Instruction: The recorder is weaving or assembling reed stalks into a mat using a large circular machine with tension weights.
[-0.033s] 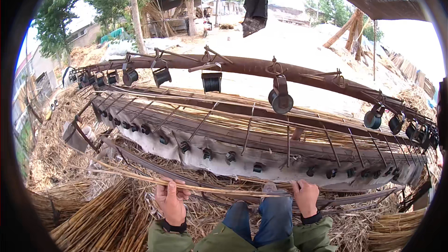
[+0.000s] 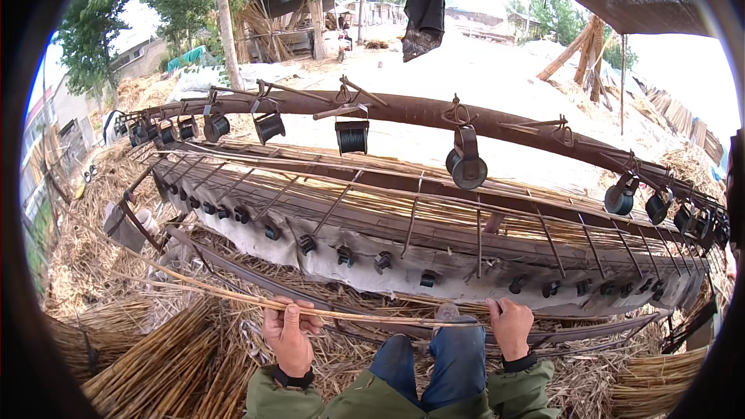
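Note:
A few long thin reeds (image 2: 392, 318) lie across the front of my knees, their far ends trailing off to the left. My left hand (image 2: 289, 339) is closed round them, with the thumb up against the stalks. At their right ends is my right hand (image 2: 511, 329), its fingers curled in; whether it grips anything is hidden. Beyond both hands stretches a long metal weaving frame (image 2: 403, 112). Wire spools (image 2: 351, 136) hang from its upper pipe, and smaller dark spools (image 2: 382, 262) line the pale cloth (image 2: 264, 252) along its near side.
Reeds (image 2: 388, 194) lie lengthwise across the frame's thin rods (image 2: 339, 203). Bundled reeds (image 2: 159, 361) rest at lower left, another bundle (image 2: 660, 380) at lower right. A curved pipe (image 2: 233, 268) runs low before me. Loose straw (image 2: 85, 264) covers the ground.
My left hand has shifted very slightly to the right with the reeds, and their left ends have moved a little. My right hand has moved barely to the right. The frame is unchanged.

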`<state>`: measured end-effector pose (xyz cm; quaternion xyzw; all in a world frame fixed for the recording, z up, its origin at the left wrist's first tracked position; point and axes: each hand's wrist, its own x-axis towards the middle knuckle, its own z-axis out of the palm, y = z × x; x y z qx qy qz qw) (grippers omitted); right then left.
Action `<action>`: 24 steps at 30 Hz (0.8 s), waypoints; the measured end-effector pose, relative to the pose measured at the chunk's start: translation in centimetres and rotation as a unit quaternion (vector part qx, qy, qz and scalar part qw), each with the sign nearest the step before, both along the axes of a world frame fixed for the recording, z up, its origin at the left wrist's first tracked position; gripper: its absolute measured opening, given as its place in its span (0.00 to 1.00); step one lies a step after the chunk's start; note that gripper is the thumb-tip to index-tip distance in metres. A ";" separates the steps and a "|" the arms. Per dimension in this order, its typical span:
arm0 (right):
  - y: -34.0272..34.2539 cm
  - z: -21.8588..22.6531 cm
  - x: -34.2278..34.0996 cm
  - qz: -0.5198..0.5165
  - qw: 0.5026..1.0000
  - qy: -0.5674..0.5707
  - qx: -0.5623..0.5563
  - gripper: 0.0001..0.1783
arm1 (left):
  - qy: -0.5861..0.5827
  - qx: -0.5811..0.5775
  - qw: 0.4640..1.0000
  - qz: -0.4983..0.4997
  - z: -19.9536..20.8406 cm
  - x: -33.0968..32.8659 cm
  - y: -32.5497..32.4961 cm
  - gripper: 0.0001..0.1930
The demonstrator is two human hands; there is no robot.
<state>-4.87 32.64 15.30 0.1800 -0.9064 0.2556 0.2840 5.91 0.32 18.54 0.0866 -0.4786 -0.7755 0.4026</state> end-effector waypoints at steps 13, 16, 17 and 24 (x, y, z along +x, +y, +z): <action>2.0 3.6 1.3 -0.016 0.997 -0.004 0.082 0.17 | -0.062 -0.039 0.997 0.012 -1.4 -1.1 -1.8 0.05; -4.0 5.1 3.0 0.179 0.982 0.009 0.052 0.28 | -0.034 0.033 0.988 -0.144 -2.2 -1.6 4.1 0.07; -5.9 5.2 3.6 0.236 0.971 -0.005 0.040 0.25 | -0.021 0.056 0.981 -0.183 -1.4 -1.6 6.0 0.08; -6.8 3.1 3.3 0.284 0.955 0.040 -0.077 0.13 | 0.017 -0.072 0.972 -0.225 3.3 -0.5 7.0 0.15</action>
